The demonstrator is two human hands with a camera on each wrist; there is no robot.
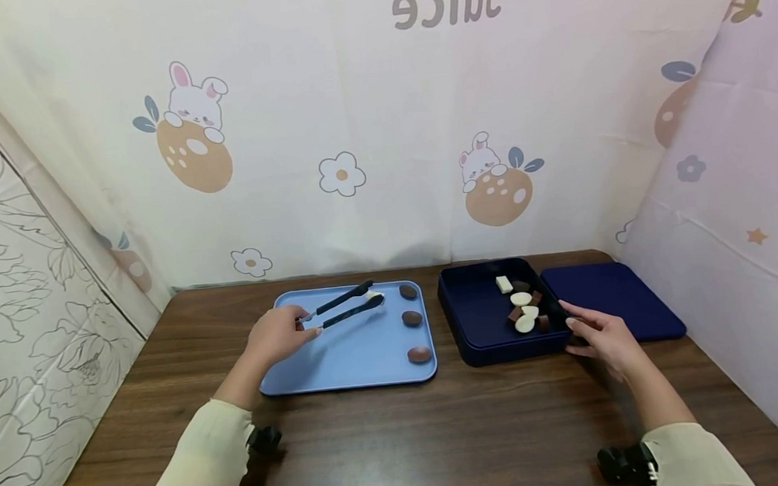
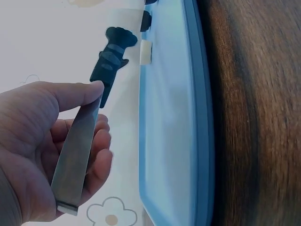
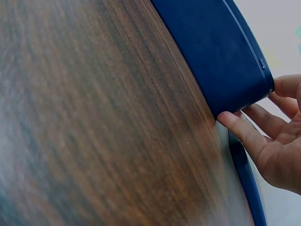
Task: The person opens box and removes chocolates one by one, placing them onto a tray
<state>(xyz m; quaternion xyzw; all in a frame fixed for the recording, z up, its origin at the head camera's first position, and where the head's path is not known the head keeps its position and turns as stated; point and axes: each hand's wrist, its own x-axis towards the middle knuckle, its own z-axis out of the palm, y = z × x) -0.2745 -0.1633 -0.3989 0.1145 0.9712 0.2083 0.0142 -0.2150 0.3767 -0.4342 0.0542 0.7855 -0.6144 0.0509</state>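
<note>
Left hand [image 1: 276, 335] grips the tongs [image 1: 353, 317], tips flanking a white piece [image 1: 374, 294] near the blue tray's [image 1: 343, 361] far edge, contact undetermined; right hand [image 1: 602, 338], fingers extended, touches the navy box's [image 1: 509, 350] near-right corner; light, even squeezing advised.

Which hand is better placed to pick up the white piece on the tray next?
Left, I'd judge: the left hand holds the tongs close to the white piece on the tray. The right hand touches the dark blue box.
</note>
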